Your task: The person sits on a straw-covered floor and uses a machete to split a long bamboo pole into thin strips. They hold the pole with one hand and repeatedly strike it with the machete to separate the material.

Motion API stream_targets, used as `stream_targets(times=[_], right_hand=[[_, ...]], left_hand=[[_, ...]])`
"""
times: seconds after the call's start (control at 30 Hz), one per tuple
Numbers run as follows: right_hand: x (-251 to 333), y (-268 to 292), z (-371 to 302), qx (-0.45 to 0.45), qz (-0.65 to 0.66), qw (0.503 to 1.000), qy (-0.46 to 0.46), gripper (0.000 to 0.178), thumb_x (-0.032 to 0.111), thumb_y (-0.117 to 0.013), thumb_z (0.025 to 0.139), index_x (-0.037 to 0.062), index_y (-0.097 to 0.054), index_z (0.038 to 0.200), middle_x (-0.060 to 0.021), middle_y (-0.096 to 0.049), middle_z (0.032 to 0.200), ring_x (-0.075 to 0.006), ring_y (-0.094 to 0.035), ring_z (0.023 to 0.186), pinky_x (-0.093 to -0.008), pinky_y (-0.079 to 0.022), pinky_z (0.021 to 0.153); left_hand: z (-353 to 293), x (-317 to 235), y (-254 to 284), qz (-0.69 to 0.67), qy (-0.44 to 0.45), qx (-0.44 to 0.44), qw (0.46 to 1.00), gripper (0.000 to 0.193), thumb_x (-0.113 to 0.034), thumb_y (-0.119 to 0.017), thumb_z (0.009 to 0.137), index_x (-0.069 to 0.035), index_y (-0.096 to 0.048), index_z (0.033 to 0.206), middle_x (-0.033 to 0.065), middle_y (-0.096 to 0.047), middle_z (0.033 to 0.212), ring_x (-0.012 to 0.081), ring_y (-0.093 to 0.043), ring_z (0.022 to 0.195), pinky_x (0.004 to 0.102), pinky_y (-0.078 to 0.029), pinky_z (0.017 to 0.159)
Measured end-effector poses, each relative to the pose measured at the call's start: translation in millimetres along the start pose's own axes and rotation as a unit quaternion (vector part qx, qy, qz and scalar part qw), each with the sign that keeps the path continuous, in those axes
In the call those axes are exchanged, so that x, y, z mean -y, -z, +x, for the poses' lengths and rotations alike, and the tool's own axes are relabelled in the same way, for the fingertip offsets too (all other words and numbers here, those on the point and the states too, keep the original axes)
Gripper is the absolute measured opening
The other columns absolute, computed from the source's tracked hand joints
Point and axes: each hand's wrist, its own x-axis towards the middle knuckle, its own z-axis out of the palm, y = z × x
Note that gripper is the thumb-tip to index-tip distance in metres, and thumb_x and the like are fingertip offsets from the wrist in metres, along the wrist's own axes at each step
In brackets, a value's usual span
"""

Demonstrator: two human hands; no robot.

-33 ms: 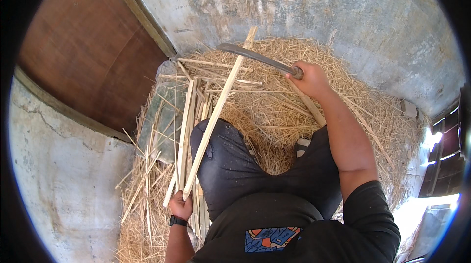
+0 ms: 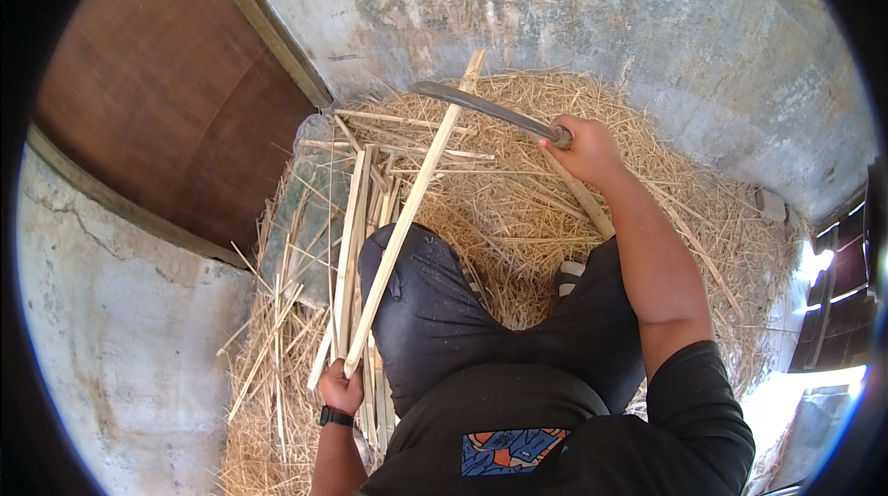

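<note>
Down at the lower left, my left hand (image 2: 342, 390) is closed around the near end of a long pale wooden strip (image 2: 416, 195). The strip slants up and away past my left knee toward the wall. My right hand (image 2: 587, 152) grips the handle of a machete (image 2: 495, 111) with a dark, slightly curved blade. Its blade lies across the strip near the far end; whether the two touch, I cannot tell. Beside my left leg several more split wooden strips (image 2: 351, 237) lie lengthwise, their near ends close to my left hand.
Loose straw-like shavings (image 2: 536, 209) cover the floor around my feet. A grey-green stone slab (image 2: 307, 209) lies at the left under thin sticks. Stained concrete wall (image 2: 592, 15) rises at the far side, a brown door panel (image 2: 166, 80) at upper left. A thicker stick (image 2: 578, 191) lies below my right hand.
</note>
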Motion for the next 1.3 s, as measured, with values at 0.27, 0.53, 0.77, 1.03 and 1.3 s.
stream_targets(times=[0.27, 0.53, 0.77, 1.03, 1.3], right_hand=[[-1.8, -0.9, 0.6, 0.007, 0.005, 1.0, -0.008, 0.031, 0.042, -0.076, 0.09, 0.0128, -0.073, 0.101, -0.0089, -0.071, 0.076, -0.0276, -0.069, 0.069, -0.0429, -0.054, 0.06], [-3.3, -3.3, 1.0, 0.007, -0.005, 1.0, -0.002, 0.032, 0.043, -0.077, 0.09, 0.0126, -0.073, 0.1, -0.0098, -0.071, 0.076, -0.027, -0.069, 0.069, -0.0432, -0.053, 0.06], [-4.6, -1.2, 1.3, 0.011, -0.017, 1.0, -0.012, 0.033, 0.042, -0.077, 0.089, 0.0118, -0.072, 0.101, -0.009, -0.07, 0.074, -0.0258, -0.067, 0.066, -0.0418, -0.051, 0.059], [-10.9, -1.5, 2.2, -0.005, -0.035, 0.999, -0.033, 0.035, 0.041, -0.079, 0.088, 0.0113, -0.073, 0.105, -0.0124, -0.068, 0.07, -0.0283, -0.064, 0.06, -0.043, -0.049, 0.055], [-6.3, -1.8, 1.7, -0.002, -0.039, 0.999, -0.031, 0.035, 0.043, -0.077, 0.089, 0.0118, -0.073, 0.105, -0.0132, -0.069, 0.072, -0.029, -0.066, 0.062, -0.0433, -0.05, 0.057]], left_hand=[[-1.3, -2.1, -1.0, 0.009, -0.018, -0.013, 1.0, 0.014, -0.012, -0.074, 0.089, 0.0, -0.07, 0.083, 0.0169, -0.068, 0.066, 0.0223, -0.069, 0.06, 0.0347, -0.05, 0.057], [-3.5, 3.4, -1.1, 0.014, -0.032, -0.017, 0.999, 0.022, -0.018, -0.078, 0.087, 0.0, -0.068, 0.081, 0.0139, -0.063, 0.06, 0.0203, -0.061, 0.052, 0.0348, -0.047, 0.052], [-3.7, 4.7, -2.8, -0.022, -0.043, -0.025, 0.999, 0.032, -0.029, -0.079, 0.088, 0.0, -0.067, 0.083, 0.0127, -0.058, 0.056, 0.0216, -0.055, 0.048, 0.036, -0.043, 0.049], [-6.6, -5.9, -2.6, 0.075, -0.057, -0.042, 0.995, 0.041, -0.038, -0.076, 0.09, -0.003, -0.06, 0.075, 0.0165, -0.055, 0.054, 0.033, -0.059, 0.048, 0.0409, -0.044, 0.048], [-10.0, -5.0, -3.0, 0.097, -0.036, -0.032, 0.994, 0.043, -0.041, -0.077, 0.089, -0.003, -0.061, 0.077, 0.0175, -0.058, 0.057, 0.037, -0.063, 0.052, 0.0428, -0.047, 0.05]])
